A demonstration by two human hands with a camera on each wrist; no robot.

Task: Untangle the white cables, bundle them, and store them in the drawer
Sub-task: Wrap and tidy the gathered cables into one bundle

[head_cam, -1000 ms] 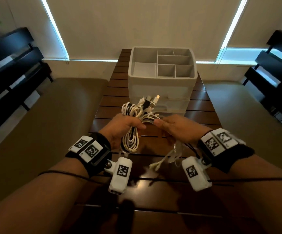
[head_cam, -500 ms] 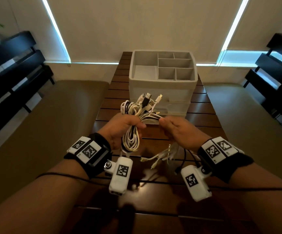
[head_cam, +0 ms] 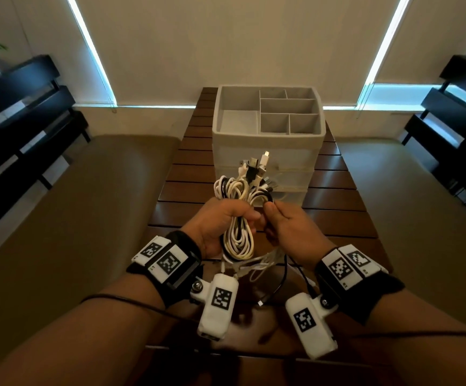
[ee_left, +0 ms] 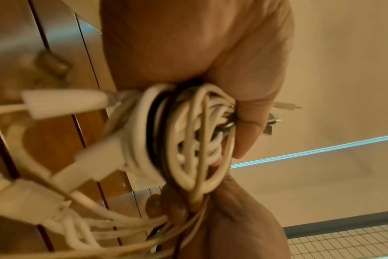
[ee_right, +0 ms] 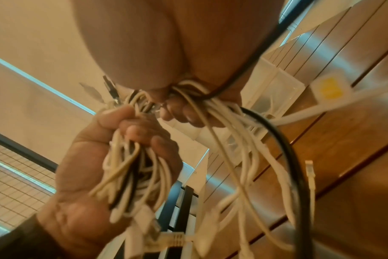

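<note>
Head view: left hand [head_cam: 220,224] fist-grips coiled cables [head_cam: 238,235] above table [head_cam: 335,218]; right hand [head_cam: 290,229] pinches loose strands beside it. Organizer [head_cam: 268,151] stands behind.

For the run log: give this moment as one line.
left hand grips cable bundle | right hand pinches loose strands | organizer drawers closed
</note>
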